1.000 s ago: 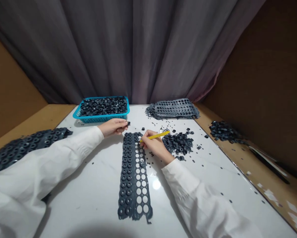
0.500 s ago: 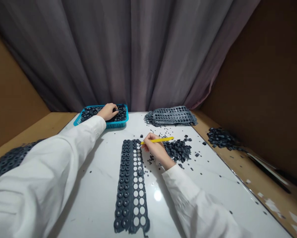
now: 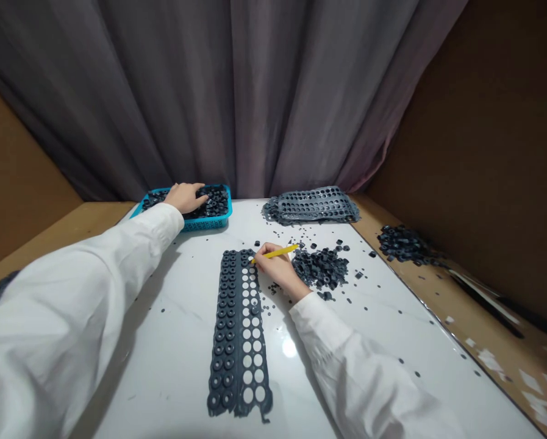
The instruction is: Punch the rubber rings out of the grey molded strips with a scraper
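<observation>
My left hand (image 3: 186, 197) rests over the blue basket (image 3: 204, 225), its fingers spread above the small black rubber pieces (image 3: 216, 201) inside. Whether a fingertip touches a piece is too small to tell. A yellow pen-like tool (image 3: 280, 252) is in the closed fingers of my right hand (image 3: 275, 267). Its tip points at the upper end of a black rubber sheet (image 3: 239, 341) lying lengthwise on the white table. On the sheet's left side, rings still fill two columns; the right side shows open round holes, with one loose ring partway down.
Right of my right hand is a heap of black bits (image 3: 323, 267), with crumbs scattered around. Punched sheets (image 3: 316, 204) are stacked at the back. Another black pile (image 3: 403, 244) and paper scraps (image 3: 490, 360) lie on the brown board at right. A grey curtain (image 3: 255, 91) hangs behind.
My left hand's fingers have spread out from a more curled grasp over the basket. My right hand and the yellow tool stay at the sheet's upper end. The view has shifted slightly.
</observation>
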The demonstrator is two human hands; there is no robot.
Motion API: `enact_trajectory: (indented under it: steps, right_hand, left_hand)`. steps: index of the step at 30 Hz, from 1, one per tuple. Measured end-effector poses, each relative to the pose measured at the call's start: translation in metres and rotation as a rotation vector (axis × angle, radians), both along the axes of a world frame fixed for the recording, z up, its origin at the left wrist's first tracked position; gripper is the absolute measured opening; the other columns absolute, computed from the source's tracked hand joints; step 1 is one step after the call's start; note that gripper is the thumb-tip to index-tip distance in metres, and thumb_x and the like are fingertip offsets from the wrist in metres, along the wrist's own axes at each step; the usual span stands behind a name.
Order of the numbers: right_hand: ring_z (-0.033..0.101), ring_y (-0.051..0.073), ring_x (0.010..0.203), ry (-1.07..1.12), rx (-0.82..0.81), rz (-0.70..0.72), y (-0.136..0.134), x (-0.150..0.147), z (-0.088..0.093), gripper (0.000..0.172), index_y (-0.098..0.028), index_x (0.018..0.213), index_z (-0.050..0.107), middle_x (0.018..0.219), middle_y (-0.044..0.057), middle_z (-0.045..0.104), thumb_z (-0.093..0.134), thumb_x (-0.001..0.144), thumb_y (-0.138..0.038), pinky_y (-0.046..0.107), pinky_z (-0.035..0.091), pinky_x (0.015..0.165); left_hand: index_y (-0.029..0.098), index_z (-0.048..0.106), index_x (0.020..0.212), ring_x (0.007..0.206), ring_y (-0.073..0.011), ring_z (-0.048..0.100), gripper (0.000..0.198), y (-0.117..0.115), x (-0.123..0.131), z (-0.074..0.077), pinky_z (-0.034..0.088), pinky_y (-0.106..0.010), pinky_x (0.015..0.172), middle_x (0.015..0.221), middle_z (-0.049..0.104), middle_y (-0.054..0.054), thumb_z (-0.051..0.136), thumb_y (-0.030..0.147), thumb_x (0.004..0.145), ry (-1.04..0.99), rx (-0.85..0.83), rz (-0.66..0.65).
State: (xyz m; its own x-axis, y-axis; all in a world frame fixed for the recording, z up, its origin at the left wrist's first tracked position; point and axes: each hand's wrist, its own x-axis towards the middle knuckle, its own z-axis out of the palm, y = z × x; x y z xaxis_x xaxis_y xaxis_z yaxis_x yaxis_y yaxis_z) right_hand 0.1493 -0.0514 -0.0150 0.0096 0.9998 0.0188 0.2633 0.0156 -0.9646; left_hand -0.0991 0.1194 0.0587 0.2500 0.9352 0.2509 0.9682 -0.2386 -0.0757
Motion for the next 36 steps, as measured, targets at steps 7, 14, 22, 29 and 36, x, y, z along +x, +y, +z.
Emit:
enact_trajectory:
  steps: [7,14,22,29,36]
  right_hand:
    - [0.048,0.011,0.049,-0.017,-0.01,-0.011,0.0,0.0,0.0,0.008,-0.019,0.054,0.047,0.046,-0.005,0.05,0.05,0.062,-0.019,0.022,0.035,0.051]
    - [0.045,0.01,0.049,-0.073,-0.016,0.007,-0.001,-0.003,0.005,0.008,-0.019,0.054,0.049,0.049,-0.005,0.05,0.051,0.062,-0.019,0.021,0.034,0.049]
    - [0.044,0.01,0.047,-0.111,-0.052,0.055,0.004,-0.004,0.006,0.011,-0.018,0.053,0.048,0.046,-0.006,0.047,0.054,0.062,-0.015,0.02,0.032,0.047]
    - [0.045,0.01,0.048,-0.169,-0.01,0.066,0.008,-0.005,0.003,0.012,-0.018,0.053,0.048,0.046,-0.005,0.048,0.055,0.062,-0.014,0.02,0.033,0.049]
    - [0.044,0.01,0.05,-0.205,0.059,0.062,0.007,-0.008,0.003,0.013,-0.018,0.052,0.046,0.046,-0.005,0.047,0.054,0.06,-0.014,0.02,0.033,0.05]
  left_hand:
    - [0.01,0.04,0.135,0.129,-0.0328,0.035,0.063,0.003,-0.008,-0.001,0.024,-0.05,0.104,0.141,0.04,-0.016,0.04,0.048,0.084,0.05,-0.075,0.005]
    - [0.008,0.038,0.136,0.121,-0.0331,0.045,0.063,0.001,-0.011,0.001,0.031,-0.046,0.101,0.135,0.047,-0.018,0.04,0.045,0.085,-0.01,-0.001,0.013]
    - [0.013,0.057,0.114,0.106,-0.0284,0.051,0.038,-0.025,0.007,0.018,0.037,-0.038,0.091,0.11,0.06,-0.014,0.041,0.03,0.085,-0.11,0.243,-0.165]
    - [0.017,0.064,0.091,0.076,-0.017,0.057,0.021,-0.104,0.072,-0.025,0.041,-0.025,0.07,0.081,0.064,-0.005,0.054,0.032,0.08,-0.048,-0.378,-0.906]
    - [0.016,0.066,0.087,0.076,-0.0183,0.059,0.016,-0.111,0.084,-0.045,0.042,-0.026,0.067,0.084,0.063,-0.008,0.052,0.025,0.084,0.09,-0.348,-0.929]
